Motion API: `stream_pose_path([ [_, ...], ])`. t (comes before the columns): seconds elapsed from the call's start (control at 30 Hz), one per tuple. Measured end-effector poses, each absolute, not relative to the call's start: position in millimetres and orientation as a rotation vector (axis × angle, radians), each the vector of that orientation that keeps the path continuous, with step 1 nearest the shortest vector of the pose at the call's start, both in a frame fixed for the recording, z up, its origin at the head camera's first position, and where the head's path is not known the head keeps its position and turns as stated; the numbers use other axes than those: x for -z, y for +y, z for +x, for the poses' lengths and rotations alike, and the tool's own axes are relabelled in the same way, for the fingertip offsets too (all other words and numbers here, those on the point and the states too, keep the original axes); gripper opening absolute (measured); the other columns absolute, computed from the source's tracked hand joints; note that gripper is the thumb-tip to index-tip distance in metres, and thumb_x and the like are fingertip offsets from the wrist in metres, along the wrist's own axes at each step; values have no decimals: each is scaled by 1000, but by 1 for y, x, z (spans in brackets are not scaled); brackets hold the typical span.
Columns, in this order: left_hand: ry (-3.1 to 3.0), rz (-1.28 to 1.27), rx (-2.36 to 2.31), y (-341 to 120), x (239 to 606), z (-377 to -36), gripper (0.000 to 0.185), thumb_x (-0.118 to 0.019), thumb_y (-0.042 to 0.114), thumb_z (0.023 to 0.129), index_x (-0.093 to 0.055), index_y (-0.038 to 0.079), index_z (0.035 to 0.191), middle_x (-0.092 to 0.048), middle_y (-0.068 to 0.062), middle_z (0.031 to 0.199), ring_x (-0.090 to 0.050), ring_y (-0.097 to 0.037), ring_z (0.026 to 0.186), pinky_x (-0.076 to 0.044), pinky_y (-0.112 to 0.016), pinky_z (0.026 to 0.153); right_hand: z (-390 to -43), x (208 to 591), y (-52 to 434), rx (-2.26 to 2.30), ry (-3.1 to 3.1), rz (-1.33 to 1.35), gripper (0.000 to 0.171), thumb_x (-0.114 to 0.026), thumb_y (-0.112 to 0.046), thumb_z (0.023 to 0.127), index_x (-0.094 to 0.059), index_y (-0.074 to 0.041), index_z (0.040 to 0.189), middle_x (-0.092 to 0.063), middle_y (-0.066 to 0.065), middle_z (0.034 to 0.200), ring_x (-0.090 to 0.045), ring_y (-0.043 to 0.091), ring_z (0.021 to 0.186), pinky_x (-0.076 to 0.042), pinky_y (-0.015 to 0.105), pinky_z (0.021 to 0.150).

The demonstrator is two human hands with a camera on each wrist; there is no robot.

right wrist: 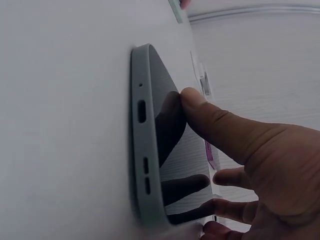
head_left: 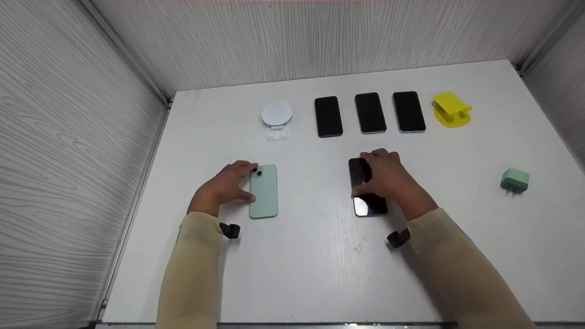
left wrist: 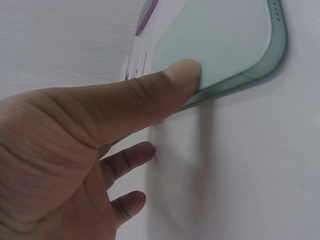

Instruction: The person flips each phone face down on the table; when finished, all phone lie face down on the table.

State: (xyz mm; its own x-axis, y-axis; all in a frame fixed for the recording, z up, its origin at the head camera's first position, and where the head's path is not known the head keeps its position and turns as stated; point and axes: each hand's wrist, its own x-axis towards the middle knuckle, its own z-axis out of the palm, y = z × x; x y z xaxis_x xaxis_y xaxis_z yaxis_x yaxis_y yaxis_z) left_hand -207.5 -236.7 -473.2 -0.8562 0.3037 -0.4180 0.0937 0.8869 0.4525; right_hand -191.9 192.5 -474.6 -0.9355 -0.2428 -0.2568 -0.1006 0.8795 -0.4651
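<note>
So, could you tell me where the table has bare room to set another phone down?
Free: the near strip in front of both hands, the gap between the green phone and the black phone, and the right side around the charger. Crowded: the far row, from the white stand past three phones to the yellow stand.

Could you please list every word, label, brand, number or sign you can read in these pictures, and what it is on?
None: no text can be read in any view.
Mint-green phone lying face down: its back shows no readable mark.
Black-screened phone under the right hand: screen dark.
Three dark phones in the back row: screens blank.
Yellow plastic stand, white round stand, green plug adapter: no lettering visible.
</note>
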Motion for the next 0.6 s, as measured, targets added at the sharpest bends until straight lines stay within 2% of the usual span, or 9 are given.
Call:
stream_pose_path([
  [0.23,2579,249,-582,-234,473,-203,99,-90,18,93,-32,16,173,-29,-6,180,-22,-35,168,-25,-57,135,-196,472,190,707,2705,-198,120,-99,-50,76,-37,-5,168,-30,32,164,-36,52,145,-46,63,117],
  [0.47,2579,210,-592,-230,470,-200,99,-89,19,93,-31,18,174,-27,-5,181,-20,-34,169,-24,-58,135,-193,470,189,677,2710,-146,127,-97,-50,79,-26,2,171,-28,37,167,-34,56,151,-44,63,122],
  [0.6,2585,208,-581,-229,467,-199,98,-88,17,94,-31,17,174,-28,-7,181,-21,-35,168,-25,-58,135,-194,472,189,670,2740,-142,125,-97,-51,78,-30,5,168,-32,38,162,-35,56,148,-45,63,120],
])
